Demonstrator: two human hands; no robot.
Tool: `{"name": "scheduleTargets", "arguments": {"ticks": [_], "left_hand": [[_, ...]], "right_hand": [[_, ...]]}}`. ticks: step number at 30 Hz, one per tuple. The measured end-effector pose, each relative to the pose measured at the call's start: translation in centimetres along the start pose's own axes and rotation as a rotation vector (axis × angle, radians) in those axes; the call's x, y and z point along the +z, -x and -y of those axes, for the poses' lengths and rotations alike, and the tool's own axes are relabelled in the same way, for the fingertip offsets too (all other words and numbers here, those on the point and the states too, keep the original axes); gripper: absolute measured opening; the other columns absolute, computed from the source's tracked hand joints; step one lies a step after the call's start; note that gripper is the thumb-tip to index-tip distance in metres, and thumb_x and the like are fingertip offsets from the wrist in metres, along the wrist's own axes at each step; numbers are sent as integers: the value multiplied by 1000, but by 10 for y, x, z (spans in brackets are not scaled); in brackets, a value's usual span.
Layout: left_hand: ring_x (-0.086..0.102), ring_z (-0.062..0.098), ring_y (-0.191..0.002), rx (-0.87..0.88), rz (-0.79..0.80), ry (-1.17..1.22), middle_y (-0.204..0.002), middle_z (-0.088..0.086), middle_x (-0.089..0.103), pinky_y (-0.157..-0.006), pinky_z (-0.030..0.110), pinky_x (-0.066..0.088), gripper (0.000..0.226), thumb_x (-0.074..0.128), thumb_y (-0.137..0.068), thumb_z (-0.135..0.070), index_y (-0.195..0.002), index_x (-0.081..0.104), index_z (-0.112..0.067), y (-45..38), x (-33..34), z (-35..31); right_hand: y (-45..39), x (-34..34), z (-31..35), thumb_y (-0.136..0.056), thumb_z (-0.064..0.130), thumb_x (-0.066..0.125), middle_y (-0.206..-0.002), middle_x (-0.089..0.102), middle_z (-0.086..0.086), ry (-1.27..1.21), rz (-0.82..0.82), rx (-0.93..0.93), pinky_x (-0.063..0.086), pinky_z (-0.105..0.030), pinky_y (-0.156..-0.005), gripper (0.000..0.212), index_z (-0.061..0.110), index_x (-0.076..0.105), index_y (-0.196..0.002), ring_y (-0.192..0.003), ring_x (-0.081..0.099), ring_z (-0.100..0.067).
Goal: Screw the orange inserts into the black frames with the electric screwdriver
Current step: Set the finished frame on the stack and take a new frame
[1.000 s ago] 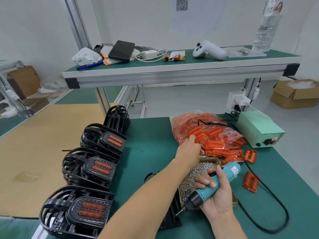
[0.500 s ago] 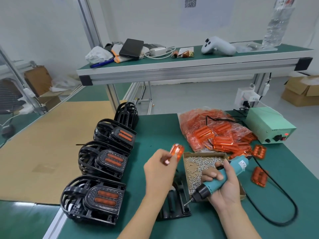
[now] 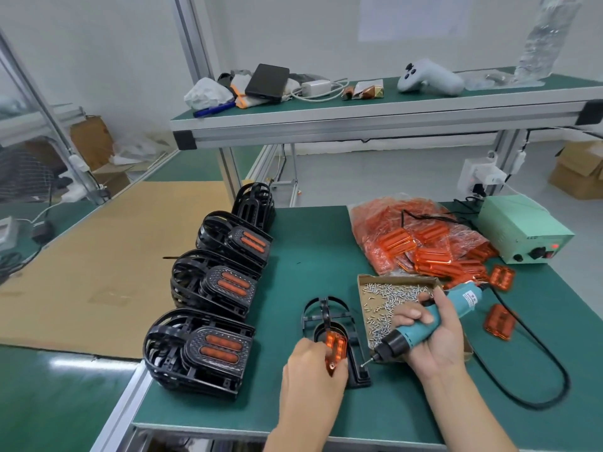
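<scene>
A black frame point(image 3: 326, 318) lies flat on the green mat near the front edge. My left hand point(image 3: 311, 373) holds an orange insert point(image 3: 336, 349) over the frame's oval opening. My right hand point(image 3: 430, 337) grips the teal electric screwdriver point(image 3: 424, 327), its bit pointing down-left beside the frame's right side. A cardboard tray of small screws point(image 3: 388, 295) sits just behind my right hand. A clear bag of orange inserts point(image 3: 414, 243) lies further back. Stacks of black frames with orange inserts fitted point(image 3: 202, 350) line the mat's left edge.
A pale green power box point(image 3: 522, 233) stands at the back right, its black cable point(image 3: 535, 380) looping across the mat. Loose orange inserts point(image 3: 499, 321) lie right of the tray. A raised shelf point(image 3: 375, 115) with clutter spans the back. Brown cardboard point(image 3: 107, 262) covers the table to the left.
My left hand took an orange insert from the bag, carried it toward me and lowered it onto the black frame. My right hand kept holding the screwdriver. The camera view shifted.
</scene>
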State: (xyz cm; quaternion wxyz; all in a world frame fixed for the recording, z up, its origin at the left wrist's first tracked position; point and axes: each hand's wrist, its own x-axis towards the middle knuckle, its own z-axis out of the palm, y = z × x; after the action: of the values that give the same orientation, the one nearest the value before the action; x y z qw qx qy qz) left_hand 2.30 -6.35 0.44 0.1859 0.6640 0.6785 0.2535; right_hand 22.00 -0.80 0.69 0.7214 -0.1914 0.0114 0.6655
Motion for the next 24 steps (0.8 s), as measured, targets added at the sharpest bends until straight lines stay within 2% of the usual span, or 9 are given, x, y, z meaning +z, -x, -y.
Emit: {"name": "scheduleTargets", "arguments": {"ticks": [6, 9, 11, 13, 14, 16, 17, 21, 24], "left_hand": [[60, 19, -88, 10, 138, -88, -105, -7, 40, -82, 29, 48, 30, 64, -94, -51, -110, 68, -26, 12, -6, 1], [60, 15, -88, 47, 94, -108, -105, -10, 41, -81, 26, 47, 22, 61, -97, -48, -103, 68, -28, 15, -9, 7], [55, 10, -98, 108, 21, -78, -107, -17, 43, -84, 23, 40, 16, 66, -94, -47, -100, 67, -32, 16, -10, 13], [39, 9, -127, 213, -3, -128, -133, -23, 41, -102, 30, 30, 24, 67, -89, -48, -109, 65, -35, 14, -9, 20], [24, 9, -142, 272, 25, -161, -151, -25, 30, -115, 36, 22, 29, 64, -89, -48, -115, 63, -37, 12, -8, 23], [-4, 8, -153, 363, 123, -196, -167, -25, 4, -126, 46, -3, 31, 58, -90, -46, -120, 55, -39, 5, -7, 26], [-9, 8, -154, 382, 172, -203, -168, -24, 0, -125, 49, -10, 31, 57, -91, -46, -121, 52, -38, 1, -8, 26], [0, 7, -153, 391, 251, -205, -164, -20, 22, -126, 52, -8, 32, 60, -94, -47, -121, 48, -35, -10, -11, 29], [10, 3, -148, 398, 225, -181, -154, -23, 32, -128, 45, -3, 36, 64, -94, -47, -124, 50, -35, -13, -14, 32]], "right_hand": [[-1, -1, -2, -86, 35, 71, -55, 38, 11, 12, -9, -11, 41, -16, -52, 23, 22, 54, -80, -55, 45, -5], [-2, -2, -2, -86, 35, 72, -55, 37, 12, 11, -3, -14, 41, -16, -53, 22, 23, 54, -81, -56, 45, -5], [-2, -3, -2, -87, 36, 71, -55, 37, 11, 13, 0, -15, 42, -16, -52, 21, 22, 56, -79, -56, 45, -5], [-2, -3, -2, -88, 36, 70, -54, 37, 11, 19, 5, -16, 43, -16, -51, 21, 22, 58, -78, -55, 46, -5], [-3, -3, -3, -88, 36, 70, -54, 38, 11, 22, 7, -16, 43, -16, -51, 21, 22, 58, -77, -55, 46, -5], [-3, -3, -3, -88, 36, 70, -55, 38, 11, 26, 7, -19, 43, -17, -51, 21, 21, 59, -77, -55, 46, -5], [-4, -3, -2, -88, 36, 70, -55, 38, 11, 25, 7, -18, 43, -17, -51, 21, 22, 59, -77, -55, 46, -5], [-3, -5, -1, -84, 36, 75, -54, 38, 12, 25, 28, -6, 43, -16, -52, 22, 22, 58, -78, -56, 46, -4], [-1, -4, -1, -64, 30, 92, -55, 38, 12, 32, 48, -6, 43, -16, -53, 36, 22, 59, -76, -56, 46, -5]]}}
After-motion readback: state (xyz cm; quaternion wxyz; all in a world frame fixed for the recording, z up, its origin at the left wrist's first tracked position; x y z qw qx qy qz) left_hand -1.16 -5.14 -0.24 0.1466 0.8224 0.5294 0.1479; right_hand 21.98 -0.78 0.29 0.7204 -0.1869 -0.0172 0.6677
